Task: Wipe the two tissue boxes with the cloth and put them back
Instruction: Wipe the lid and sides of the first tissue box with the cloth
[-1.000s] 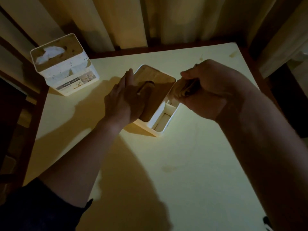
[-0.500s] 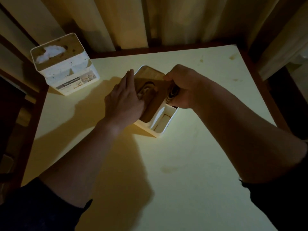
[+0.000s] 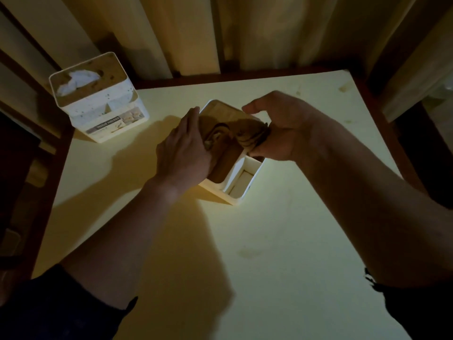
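Note:
A white tissue box (image 3: 241, 186) with a brown lid stands in the middle of the pale table (image 3: 269, 253). My left hand (image 3: 182, 153) holds its left side, thumb over the lid. My right hand (image 3: 277, 128) grips a bunched brown cloth (image 3: 250, 137) and presses it onto the lid. The open side compartment at the box's near right end is visible. A second white tissue box (image 3: 103, 111), with a white tissue sticking out of its brown top, stands at the table's far left corner, away from both hands.
Beige curtains (image 3: 171, 33) hang behind the table. Dark wooden frames run along the table's left edge (image 3: 58, 168) and its right edge. The scene is dim.
My right hand has carried the cloth from the box's right edge leftward onto the lid, and the cloth has spread out. My left hand has stayed on the box.

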The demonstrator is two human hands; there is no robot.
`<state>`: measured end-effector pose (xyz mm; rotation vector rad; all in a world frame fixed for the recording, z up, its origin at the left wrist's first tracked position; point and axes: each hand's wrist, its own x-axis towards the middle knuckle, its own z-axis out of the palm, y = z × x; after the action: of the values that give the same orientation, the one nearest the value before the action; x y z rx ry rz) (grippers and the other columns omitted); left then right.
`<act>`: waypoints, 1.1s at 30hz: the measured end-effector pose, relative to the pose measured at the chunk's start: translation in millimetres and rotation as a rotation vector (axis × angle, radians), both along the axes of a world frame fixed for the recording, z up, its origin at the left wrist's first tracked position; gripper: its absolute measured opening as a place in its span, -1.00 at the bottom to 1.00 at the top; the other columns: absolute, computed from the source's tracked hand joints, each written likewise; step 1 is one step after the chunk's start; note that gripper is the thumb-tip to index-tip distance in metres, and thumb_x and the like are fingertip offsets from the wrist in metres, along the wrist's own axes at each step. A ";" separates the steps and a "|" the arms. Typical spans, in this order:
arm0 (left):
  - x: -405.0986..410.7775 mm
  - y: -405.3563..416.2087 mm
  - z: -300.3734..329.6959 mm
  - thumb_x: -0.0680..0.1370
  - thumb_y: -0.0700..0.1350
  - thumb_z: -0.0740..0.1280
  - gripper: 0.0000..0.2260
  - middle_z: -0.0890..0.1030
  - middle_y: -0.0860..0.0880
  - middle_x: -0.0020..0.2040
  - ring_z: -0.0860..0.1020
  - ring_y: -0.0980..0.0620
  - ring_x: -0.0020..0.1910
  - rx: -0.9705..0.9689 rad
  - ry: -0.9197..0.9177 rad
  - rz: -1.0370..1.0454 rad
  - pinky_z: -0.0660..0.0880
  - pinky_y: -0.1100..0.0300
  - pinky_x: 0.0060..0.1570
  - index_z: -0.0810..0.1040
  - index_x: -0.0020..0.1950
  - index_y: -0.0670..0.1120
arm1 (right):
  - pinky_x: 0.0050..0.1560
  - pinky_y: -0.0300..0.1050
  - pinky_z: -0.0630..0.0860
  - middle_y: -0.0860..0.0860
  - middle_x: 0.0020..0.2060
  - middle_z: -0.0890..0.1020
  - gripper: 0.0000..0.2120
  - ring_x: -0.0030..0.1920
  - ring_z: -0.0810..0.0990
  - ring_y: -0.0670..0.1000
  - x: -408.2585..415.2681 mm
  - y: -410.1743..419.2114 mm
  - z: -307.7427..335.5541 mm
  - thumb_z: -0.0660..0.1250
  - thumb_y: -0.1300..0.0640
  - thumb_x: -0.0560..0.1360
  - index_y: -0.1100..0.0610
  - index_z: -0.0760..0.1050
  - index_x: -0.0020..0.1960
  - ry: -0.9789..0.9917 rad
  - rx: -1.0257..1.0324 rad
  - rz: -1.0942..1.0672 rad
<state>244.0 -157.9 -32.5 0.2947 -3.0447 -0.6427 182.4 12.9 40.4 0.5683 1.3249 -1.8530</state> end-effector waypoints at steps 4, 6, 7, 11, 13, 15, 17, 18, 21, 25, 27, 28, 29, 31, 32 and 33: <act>-0.1 3.4 2.6 0.62 0.23 0.19 -0.36 0.33 -0.05 0.54 0.36 -0.19 0.49 0.037 0.020 0.007 0.30 -0.20 0.38 0.10 0.63 0.03 | 0.28 0.02 0.57 0.19 0.07 0.58 -0.95 0.11 0.61 0.15 -6.2 -18.3 -17.0 0.27 0.27 0.65 0.18 0.47 0.09 0.037 0.126 0.004; -0.2 2.5 2.4 0.63 0.24 0.21 -0.38 0.37 -0.06 0.51 0.39 -0.18 0.46 0.040 0.035 0.009 0.33 -0.19 0.35 0.12 0.62 0.04 | 0.39 0.10 0.55 0.17 0.11 0.60 -0.95 0.23 0.66 0.14 -10.0 -19.1 -20.0 0.31 0.27 0.64 0.19 0.49 0.09 0.019 0.197 0.005; -0.1 1.4 1.8 0.64 0.23 0.22 -0.37 0.37 -0.06 0.51 0.40 -0.19 0.45 0.037 0.034 0.008 0.34 -0.19 0.34 0.12 0.62 0.03 | 0.34 0.10 0.57 0.16 0.12 0.60 -0.96 0.26 0.65 0.15 -11.2 -17.3 -16.8 0.32 0.28 0.64 0.20 0.50 0.09 0.004 0.206 0.007; 1.1 -3.1 -2.7 0.61 0.29 0.25 -0.34 0.48 -0.09 0.40 0.53 -0.18 0.31 0.013 0.081 -0.039 0.41 -0.05 0.17 0.19 0.60 -0.01 | 0.06 0.06 0.68 0.15 0.02 0.62 -0.90 -0.10 0.61 0.06 -15.3 1.1 4.7 0.29 0.30 0.68 0.24 0.54 0.17 0.122 0.239 0.090; 0.9 -4.2 -5.1 0.60 0.36 0.21 -0.33 0.53 -0.08 0.32 0.57 -0.16 0.23 0.019 0.104 -0.033 0.39 0.03 0.09 0.24 0.56 -0.01 | -0.17 -0.02 0.66 0.14 0.02 0.63 -0.77 -0.11 0.65 0.04 -14.6 7.6 14.1 0.31 0.27 0.68 0.25 0.53 0.32 0.121 0.185 0.040; 0.8 -4.1 -5.3 0.60 0.35 0.23 -0.32 0.51 -0.07 0.36 0.55 -0.16 0.27 0.011 0.094 -0.040 0.43 -0.04 0.15 0.22 0.58 -0.01 | -0.36 -0.07 0.64 0.19 0.05 0.63 -0.76 -0.04 0.67 0.10 -13.6 7.8 14.4 0.31 0.28 0.67 0.26 0.52 0.33 0.061 0.129 0.009; 0.3 -3.1 -3.3 0.62 0.28 0.26 -0.33 0.44 -0.08 0.45 0.49 -0.17 0.36 0.006 0.071 -0.034 0.42 -0.14 0.25 0.15 0.62 0.00 | -0.22 0.04 0.66 0.26 0.15 0.64 -0.86 0.12 0.67 0.20 -11.1 0.8 3.8 0.32 0.32 0.64 0.27 0.54 0.19 0.008 0.120 0.003; 0.0 -2.0 -1.6 0.63 0.23 0.25 -0.35 0.41 -0.07 0.48 0.45 -0.17 0.40 0.014 0.056 -0.025 0.40 -0.16 0.29 0.12 0.63 0.01 | -0.03 0.13 0.66 0.26 0.20 0.64 -0.91 0.21 0.66 0.23 -11.6 -3.0 -4.9 0.32 0.32 0.63 0.27 0.53 0.13 -0.006 0.134 0.008; -1.4 2.0 1.9 0.64 0.21 0.22 -0.38 0.37 -0.05 0.51 0.40 -0.18 0.45 0.038 0.035 0.005 0.34 -0.19 0.34 0.11 0.62 0.04 | 0.32 0.14 0.56 0.21 0.15 0.61 -0.93 0.19 0.63 0.18 -10.1 -13.9 -16.8 0.26 0.36 0.64 0.24 0.49 0.01 0.005 0.187 0.020; -0.7 0.8 2.4 0.62 0.24 0.26 -0.34 0.38 -0.07 0.50 0.42 -0.20 0.42 0.022 0.036 -0.006 0.37 -0.15 0.29 0.11 0.62 0.02 | 0.45 0.04 0.46 0.20 0.08 0.53 -0.76 0.13 0.56 0.13 -14.1 -22.5 -19.4 0.19 0.35 0.70 0.18 0.36 -0.13 0.147 0.346 0.123; -0.1 -0.9 1.4 0.61 0.21 0.29 -0.32 0.38 -0.08 0.49 0.43 -0.20 0.41 0.027 0.034 -0.037 0.38 -0.16 0.29 0.11 0.63 0.01 | 0.44 0.08 0.47 0.16 0.00 0.45 -0.73 0.16 0.45 0.14 -5.8 -14.1 -13.8 0.17 0.35 0.70 0.15 0.32 -0.16 0.223 0.367 0.190; -1.0 -1.5 0.4 0.60 0.22 0.30 -0.31 0.39 -0.08 0.48 0.44 -0.20 0.40 0.031 0.044 -0.047 0.38 -0.17 0.29 0.12 0.62 0.01 | 0.32 0.07 0.51 0.17 -0.03 0.45 -0.73 0.13 0.46 0.16 -1.0 -9.5 -9.9 0.17 0.36 0.70 0.16 0.34 -0.15 0.268 0.358 0.225; -3.1 -3.8 -0.3 0.60 0.28 0.28 -0.32 0.41 -0.06 0.47 0.44 -0.19 0.40 0.046 0.051 -0.041 0.37 -0.17 0.30 0.14 0.61 0.03 | 0.14 0.01 0.57 0.17 -0.07 0.48 -0.75 0.04 0.52 0.17 6.0 -3.3 -5.9 0.19 0.36 0.70 0.18 0.37 -0.14 0.290 0.336 0.207; -11.4 -9.1 1.6 0.58 0.41 0.18 -0.28 0.37 -0.04 0.54 0.38 -0.19 0.47 0.067 0.007 -0.040 0.30 -0.19 0.39 0.12 0.62 0.07 | -0.12 -0.17 0.58 0.14 -0.22 0.54 -0.83 -0.20 0.60 0.03 20.7 14.0 -1.2 0.23 0.35 0.69 0.28 0.47 -0.08 0.347 0.292 0.082; -16.0 -12.4 4.1 0.58 0.42 0.15 -0.24 0.29 -0.04 0.60 0.29 -0.18 0.54 0.047 -0.037 -0.083 0.21 -0.19 0.47 0.06 0.66 0.07 | -0.10 -0.19 0.59 0.13 -0.31 0.55 -0.85 -0.28 0.60 -0.02 29.5 25.6 0.1 0.22 0.35 0.69 0.38 0.50 -0.01 0.362 0.210 0.035; -21.0 -16.3 6.8 0.58 0.43 0.14 -0.20 0.19 -0.04 0.66 0.16 -0.15 0.62 0.011 -0.081 -0.143 0.08 -0.16 0.55 0.00 0.68 0.06 | 0.01 -0.18 0.61 0.20 -0.35 0.54 -0.82 -0.30 0.60 0.00 39.2 35.0 1.9 0.18 0.36 0.70 0.45 0.52 0.06 0.376 0.123 0.003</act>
<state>223.0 -174.2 -25.7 0.1058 -3.1630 -0.6699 221.6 47.9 42.3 0.2846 1.6909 -1.9493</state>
